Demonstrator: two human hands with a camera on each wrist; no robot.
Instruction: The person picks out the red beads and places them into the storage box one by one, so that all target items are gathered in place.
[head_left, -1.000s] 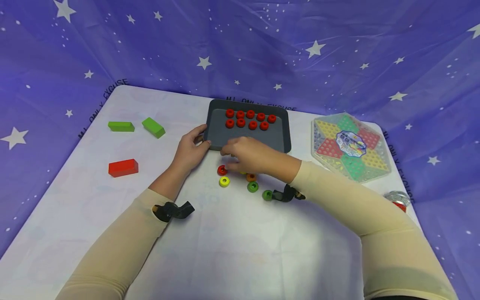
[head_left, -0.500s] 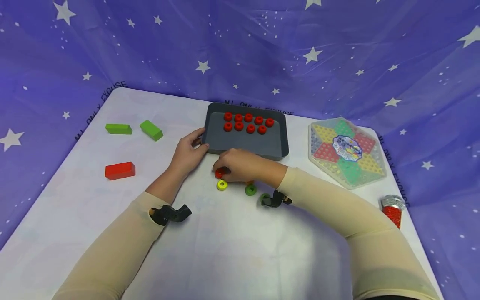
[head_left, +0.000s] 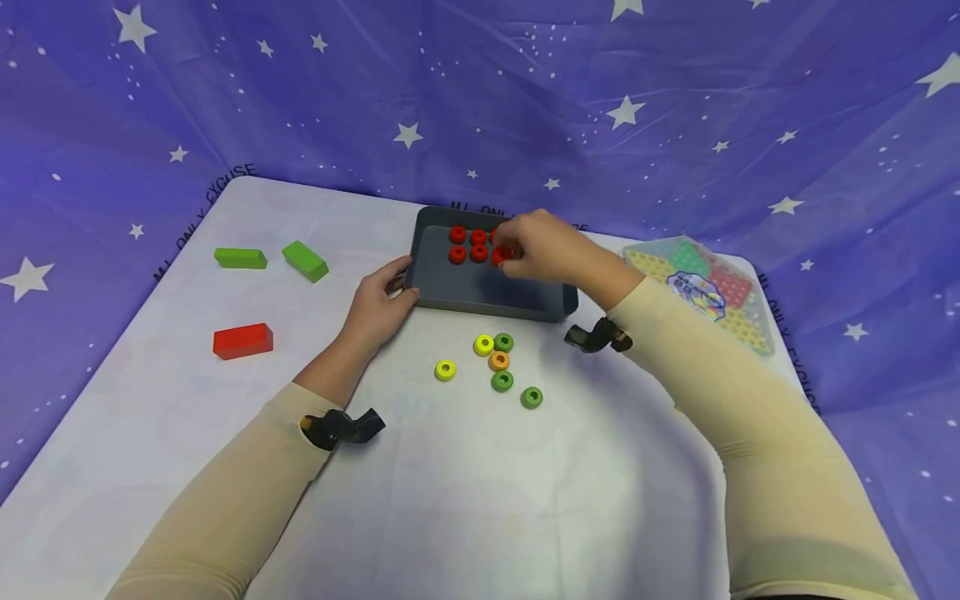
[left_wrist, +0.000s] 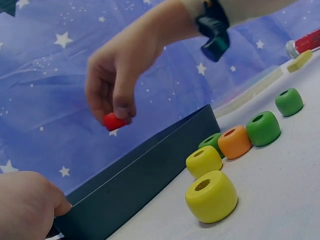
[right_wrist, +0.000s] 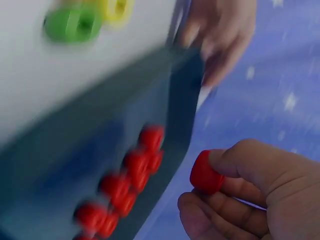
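My right hand [head_left: 542, 248] is over the right part of a dark grey tray [head_left: 465, 287], pinching a red bead [right_wrist: 206, 172] between thumb and fingers. In the left wrist view that bead hangs above the tray's rim. Several other red beads [head_left: 478, 253] stand in rows toward the tray's back; my right hand hides some of them in the head view. My left hand [head_left: 377, 307] grips the tray at its left front corner. On the table in front of the tray are two yellow beads [head_left: 446, 370], an orange bead [head_left: 499, 361] and three green beads [head_left: 532, 397].
Two green blocks [head_left: 305, 261] and a red block [head_left: 243, 341] lie on the left of the white table [head_left: 360, 517]. A clear hexagonal box [head_left: 738, 300] with coloured star panels is at the right, partly behind my right sleeve. A red tube with a silver end [left_wrist: 305, 42] lies farther right.
My right hand picked up the red bead from the table beside the yellow one and carried it up and right over the tray. My left hand stays at the tray's corner.
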